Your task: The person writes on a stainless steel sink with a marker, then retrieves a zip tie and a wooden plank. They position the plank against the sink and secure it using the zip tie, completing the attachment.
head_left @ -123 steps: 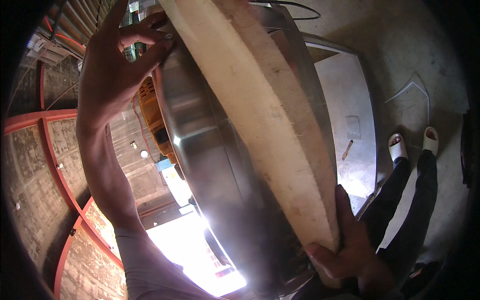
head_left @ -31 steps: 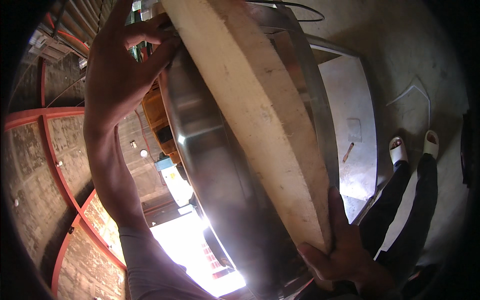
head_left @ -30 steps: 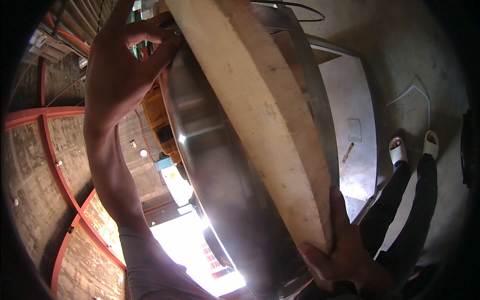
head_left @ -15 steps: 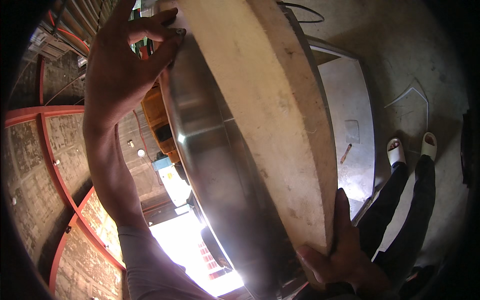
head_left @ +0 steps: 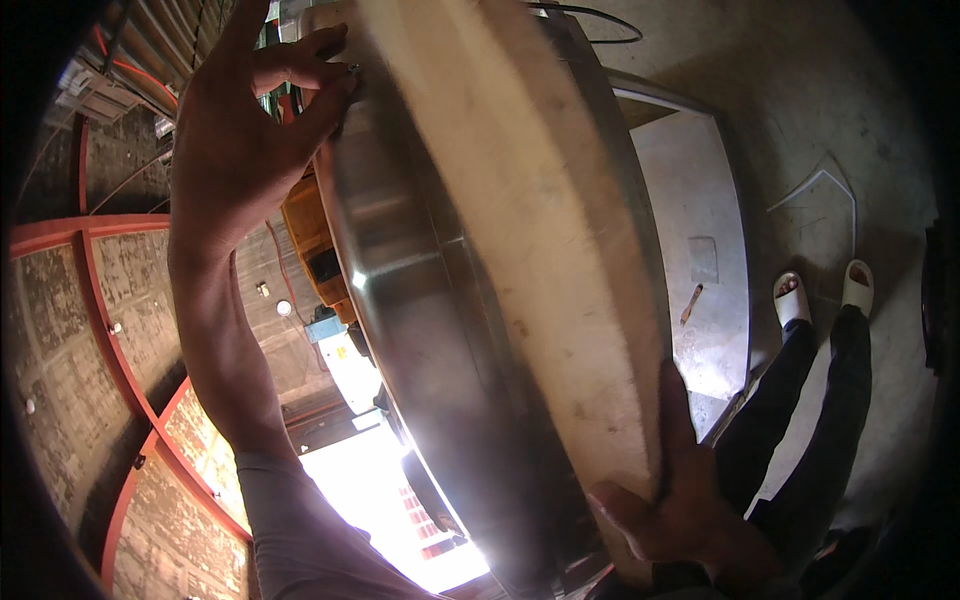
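Note:
A long, pale, thick wooden-looking block (head_left: 510,210) stretches along a shiny metal sheet surface (head_left: 420,290). My right hand (head_left: 690,510) grips the block's lower end, with the thumb on its upper face and the fingers along its right side. The block is smeared by motion. At the upper left, my left hand (head_left: 250,130) is at the edge of the metal surface. Its thumb and a finger come together in a pinch around something small and dark, too small to name; the other fingers curl above.
On the right, a light panel (head_left: 690,200) carries a small brown-handled tool (head_left: 691,303). A bent white strip (head_left: 825,180) lies on the concrete floor (head_left: 800,90), near my feet in white slippers (head_left: 790,298). Red beams (head_left: 110,340) and an orange machine part (head_left: 312,235) show at the left.
The block has shifted a little leftward over the metal surface, and my right hand has moved with it. My left hand has barely moved.

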The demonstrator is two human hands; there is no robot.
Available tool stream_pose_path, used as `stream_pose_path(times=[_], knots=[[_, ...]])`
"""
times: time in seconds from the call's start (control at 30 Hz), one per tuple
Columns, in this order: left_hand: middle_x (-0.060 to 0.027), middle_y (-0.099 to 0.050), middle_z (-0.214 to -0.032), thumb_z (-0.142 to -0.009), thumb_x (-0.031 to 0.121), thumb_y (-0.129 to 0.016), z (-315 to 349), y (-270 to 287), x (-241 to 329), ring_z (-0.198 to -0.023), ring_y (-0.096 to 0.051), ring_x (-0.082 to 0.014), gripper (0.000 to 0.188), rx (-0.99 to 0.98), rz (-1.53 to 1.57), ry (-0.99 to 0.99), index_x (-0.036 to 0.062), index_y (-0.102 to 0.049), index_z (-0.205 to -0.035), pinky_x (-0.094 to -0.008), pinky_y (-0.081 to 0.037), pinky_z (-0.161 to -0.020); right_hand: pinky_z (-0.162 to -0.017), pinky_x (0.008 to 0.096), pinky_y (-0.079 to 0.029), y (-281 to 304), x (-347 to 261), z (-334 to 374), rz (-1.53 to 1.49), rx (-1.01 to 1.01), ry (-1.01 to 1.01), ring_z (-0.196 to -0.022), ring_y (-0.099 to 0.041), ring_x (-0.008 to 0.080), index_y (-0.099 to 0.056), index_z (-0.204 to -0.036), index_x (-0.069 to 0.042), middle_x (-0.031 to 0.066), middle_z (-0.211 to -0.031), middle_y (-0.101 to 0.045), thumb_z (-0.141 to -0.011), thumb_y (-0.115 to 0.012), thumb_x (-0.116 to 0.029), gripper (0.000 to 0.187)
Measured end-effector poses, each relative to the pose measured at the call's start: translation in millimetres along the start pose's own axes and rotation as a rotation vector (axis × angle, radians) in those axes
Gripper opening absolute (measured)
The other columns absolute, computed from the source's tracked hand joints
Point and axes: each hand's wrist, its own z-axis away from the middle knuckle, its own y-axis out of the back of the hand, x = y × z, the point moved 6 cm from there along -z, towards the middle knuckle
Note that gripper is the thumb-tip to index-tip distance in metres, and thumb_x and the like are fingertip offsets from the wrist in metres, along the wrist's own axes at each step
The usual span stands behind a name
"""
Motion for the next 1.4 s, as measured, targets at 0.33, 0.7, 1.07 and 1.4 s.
stream_pose_path(times=[0.33, 0.7, 1.07, 1.4], knots=[[-0.0216, -0.072, -0.117, -0.095, 0.006, -0.068, 13, -1, -34, -0.12, -0.066, -0.0283, 0.055, 0.224, 0.612, 0.146, -0.0102, -0.044, -0.142, -0.0397, -0.053, -0.104, -0.114, 0.0452, -0.036, 58, 3, 8, -0.124, 0.323, 0.023, -0.141, -0.04, 0.0349, 0.002, -0.158, 0.008, 0.0266, -0.157, -0.029, -0.088, -0.071, -0.033, 0.11], [-0.0133, -0.067, -0.119, -0.104, 0.008, -0.056, 39, 14, -9, -0.11, -0.068, -0.0209, 0.031, 0.418, 0.156, 0.036, -0.0038, -0.06, -0.132, -0.0348, -0.055, -0.1, -0.11, 0.0467, -0.043, 157, 39, 18, 0.338, 0.713, -0.084, -0.134, -0.05, 0.0356, -0.019, -0.163, -0.01, 0.0234, -0.155, -0.041, -0.09, -0.065, -0.05, 0.095], [-0.0074, -0.06, -0.097, -0.093, 0.0, -0.063, 45, -11, 39, -0.087, -0.063, -0.0194, 0.037, 0.052, -0.128, 0.171, 0.0084, -0.067, -0.129, -0.0328, -0.052, -0.08, -0.108, 0.0411, -0.044, 218, 53, 34, 0.241, 0.886, -0.231, -0.129, -0.054, 0.0279, -0.025, -0.163, -0.017, 0.0174, -0.154, -0.045, -0.094, -0.061, -0.02, 0.077], [-0.0112, -0.059, -0.101, -0.082, -0.001, -0.063, 46, -20, 47, -0.099, -0.062, -0.0291, 0.049, -0.084, -0.364, 0.043, 0.0068, -0.062, -0.13, -0.0416, -0.053, -0.091, -0.108, 0.033, -0.041, 283, 25, 84, 0.257, 0.865, -0.032, -0.133, -0.048, 0.0222, -0.03, -0.16, -0.006, 0.0139, -0.154, -0.044, -0.093, -0.067, -0.014, 0.077]])
